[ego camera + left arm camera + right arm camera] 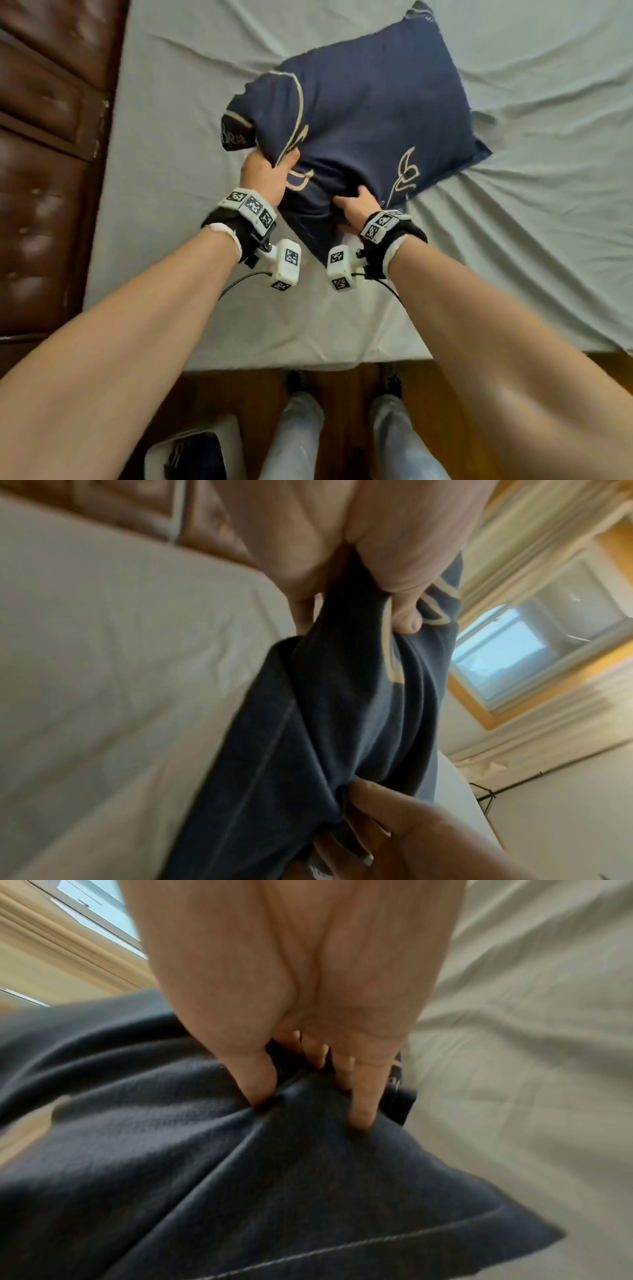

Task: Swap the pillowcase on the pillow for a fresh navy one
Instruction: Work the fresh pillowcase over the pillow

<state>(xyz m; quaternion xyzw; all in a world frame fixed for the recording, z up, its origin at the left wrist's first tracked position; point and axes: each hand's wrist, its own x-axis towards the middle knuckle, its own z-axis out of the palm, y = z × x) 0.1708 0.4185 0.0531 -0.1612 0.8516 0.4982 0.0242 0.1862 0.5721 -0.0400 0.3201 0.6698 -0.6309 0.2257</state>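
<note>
Head view showed, from the left, a dark brown padded headboard (pixel 44 164) running along the side of the bed (pixel 205 325), whose pale sheet lay wrinkled but mostly bare. Next came the left hand (pixel 265 173), fingers curled under and thumb on top, pinching a gathered fold of the navy pillowcase (pixel 376 102) at its near left corner; the left wrist view confirmed the cloth bunched inside that grasp. The pillowcase, navy with cream lettering, was drawn over the pillow and sat near the middle of the bed, tilted, its far corner pointing away. The right hand (pixel 356 207) gripped the near edge of the case, thumb and fingers dug into the cloth in the right wrist view, with the stitched hem (pixel 342 1248) hanging loose below. The pillow looked soft and light, and would likely sag rather than hold shape; the cloth looked thin, limp and not slippery, so the hem and corners seemed the best places to hold, since a grab at mid-panel would only bunch it. Whether the open end was fully closed over the pillow could not be told. To the right the sheet stretched wide and free, leaving room to lay the pillow flat; the near bed edge lay close to the person's legs (pixel 342 438), so pulling that way risked dragging it off.
</note>
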